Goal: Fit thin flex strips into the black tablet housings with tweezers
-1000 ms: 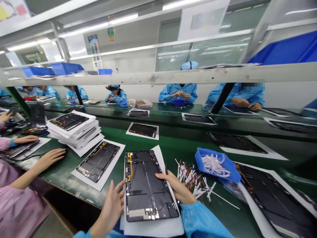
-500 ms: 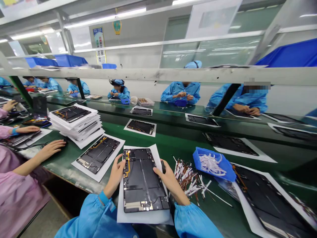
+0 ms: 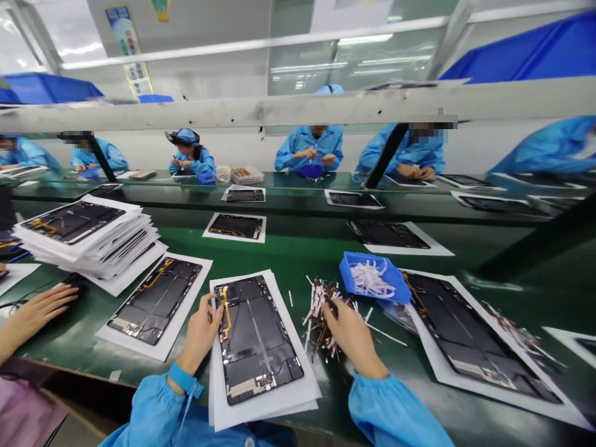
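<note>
A black tablet housing (image 3: 256,329) with an orange flex cable lies on white paper (image 3: 298,379) at the bench's front edge. My left hand (image 3: 201,329) grips its left edge, thumb by the orange cable and fingers partly hidden at the side. Over a loose pile of white and brown strips (image 3: 321,335) is my right hand (image 3: 351,332), closed around a short black tool (image 3: 331,305) whose kind I cannot make out. Whether its fingertips pinch a strip is hidden. A blue tray (image 3: 347,279) of white strips stands just beyond that hand.
Another tablet housing (image 3: 156,301) on paper lies to the left, beside a tall stack of papers and housings (image 3: 116,248). A larger-looking housing (image 3: 484,341) lies right. A co-worker's hand (image 3: 44,313) rests at far left. Several blue-clad people sit across the bench.
My right hand has left the housing's right edge and moved right, over the strip pile. The housing and paper now rest lower on the bench; my left hand stays on it. The view has turned right.
</note>
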